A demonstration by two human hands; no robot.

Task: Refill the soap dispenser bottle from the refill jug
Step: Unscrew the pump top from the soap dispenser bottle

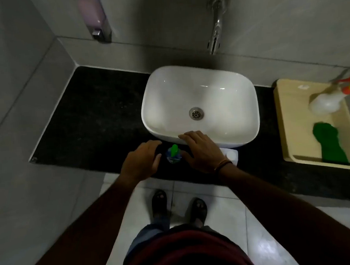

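Left hand: the left hand (pixel 140 161) hovered over the black speckled stone counter (pixel 91 121), fingers loosely spread and curved, holding nothing; it lay just left of the small clear soap dispenser bottle with a green pump top (pixel 173 156).
Right hand: the right hand (pixel 200 151) was likewise spread and empty, palm down, just right of the bottle, its fingertips (pixel 183 136) over the front rim of the white rounded-rectangular ceramic basin (pixel 199 102); a thin dark band circled the wrist.
Bottle: it stood upright on the counter between the two hands, just in front of the basin's front left corner; whether either hand touched it could not be told.
Refill jug: a white plastic container with a round white cap (pixel 231 155) showed only in part, behind the right wrist, just in front of the basin.
Basin: empty, with a round metal drain (pixel 196 113) at its middle.
Tap: a chrome wall-mounted spout (pixel 214 27) hung above the basin's back edge.
Wall dispenser: a pale, blurred wall-mounted soap unit (pixel 96 16) sat up and left of the basin.
Tray: a beige rectangular plastic tray (pixel 292 125) lay right of the basin, holding a white spray bottle with an orange-and-yellow trigger (pixel 328 100) and a green cloth (pixel 330 143).
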